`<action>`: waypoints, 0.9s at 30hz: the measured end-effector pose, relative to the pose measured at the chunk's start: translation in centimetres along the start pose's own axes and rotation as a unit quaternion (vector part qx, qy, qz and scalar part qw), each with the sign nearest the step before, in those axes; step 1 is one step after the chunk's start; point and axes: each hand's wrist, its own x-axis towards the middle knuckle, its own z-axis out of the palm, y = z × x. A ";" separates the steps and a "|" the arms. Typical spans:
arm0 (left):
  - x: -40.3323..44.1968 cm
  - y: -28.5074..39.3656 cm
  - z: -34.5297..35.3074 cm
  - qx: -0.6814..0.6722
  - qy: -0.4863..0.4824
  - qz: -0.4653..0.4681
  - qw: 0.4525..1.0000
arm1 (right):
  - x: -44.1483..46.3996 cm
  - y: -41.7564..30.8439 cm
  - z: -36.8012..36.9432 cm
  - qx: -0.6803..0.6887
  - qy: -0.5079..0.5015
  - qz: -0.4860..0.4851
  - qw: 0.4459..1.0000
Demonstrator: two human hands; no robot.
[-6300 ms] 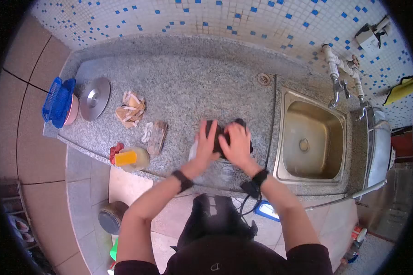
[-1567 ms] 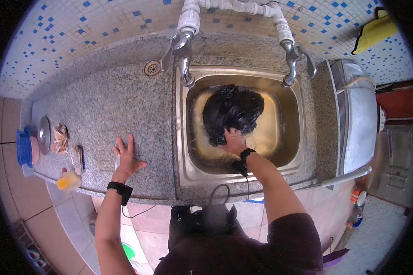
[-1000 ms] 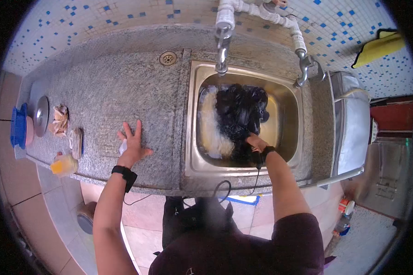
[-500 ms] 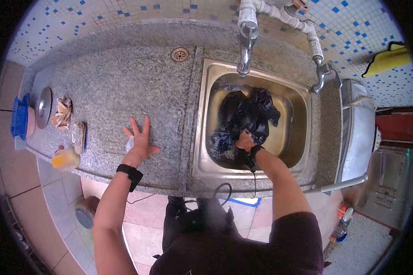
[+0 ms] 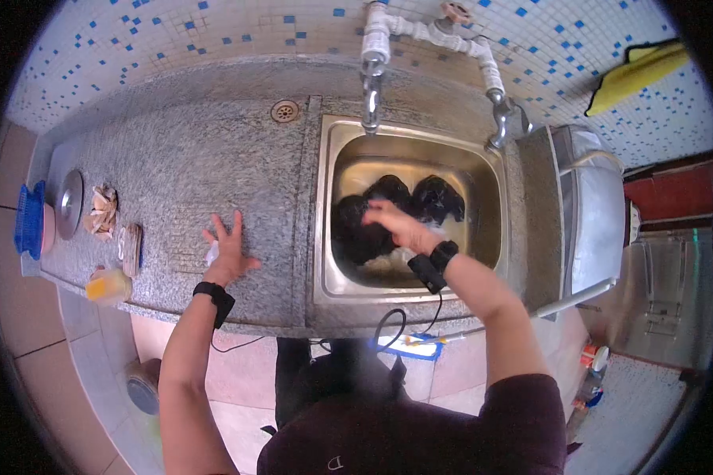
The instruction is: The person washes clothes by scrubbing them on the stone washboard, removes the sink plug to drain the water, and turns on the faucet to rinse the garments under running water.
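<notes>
My left hand (image 5: 228, 257) rests on the ribbed granite counter (image 5: 174, 174) with its fingers spread. A small white object (image 5: 212, 252) shows at the edge of its palm; what it is cannot be made out. Over the metal sink (image 5: 322, 222), my right hand (image 5: 408, 229) reaches in with fingers stretched out toward the left, above wet black cloth (image 5: 360, 229). Another bunched part of black cloth (image 5: 436, 199) lies to the right of the hand. Whitish, sudsy water shows around the cloth, below the hand. Both wrists wear black bands.
A metal tap (image 5: 371, 103) hangs over the sink's back edge, with a second tap (image 5: 501, 119) to its right. At the counter's left are a brush (image 5: 132, 249), a container with something yellow (image 5: 108, 286), a round metal lid (image 5: 70, 204) and a blue basket (image 5: 30, 222).
My right hand has lifted off the cloth and moved toward the back of the sink. The black cloth is shifted and more spread out. My left hand stays on the counter; the view has shifted.
</notes>
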 end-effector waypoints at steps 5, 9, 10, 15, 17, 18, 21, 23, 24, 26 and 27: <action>0.6 -0.7 0.5 0.001 0.008 0.023 1.000 | -5.4 -7.1 0.2 0.082 -0.050 -0.174 0.980; 1.3 -1.5 1.4 0.011 0.027 0.036 0.999 | -15.2 -13.2 -1.1 0.092 -0.006 -0.307 0.947; 1.2 -1.4 1.4 0.014 0.029 0.038 0.999 | -17.9 -14.1 -1.5 0.095 0.042 -0.343 0.933; 0.8 -1.0 0.8 -0.012 0.010 0.032 0.999 | -24.2 -12.6 -6.6 0.190 0.175 -0.392 0.883; 0.7 -0.7 0.6 -0.008 0.008 0.024 1.000 | -23.6 -10.0 -11.1 0.112 0.138 -0.397 0.901; 0.7 -0.6 0.6 -0.004 0.007 0.018 1.000 | -23.4 -8.4 -12.3 0.090 0.166 -0.388 0.902; 1.0 -0.8 1.2 0.008 0.022 0.026 0.999 | -19.1 -1.9 -17.3 0.033 0.251 -0.335 0.907; 1.2 -1.1 1.4 0.013 0.024 0.032 0.999 | -15.3 1.9 -19.2 0.002 0.283 -0.292 0.914; 1.3 -1.1 1.4 0.016 0.032 0.040 0.999 | -13.4 3.5 -20.1 0.005 0.292 -0.266 0.919; 1.2 -0.8 1.4 0.001 0.017 0.033 0.999 | -8.8 7.6 -23.1 -0.063 0.295 -0.273 0.913; 1.4 -0.7 1.4 0.006 0.016 0.024 1.000 | -7.8 7.7 -23.7 -0.133 0.297 -0.288 0.901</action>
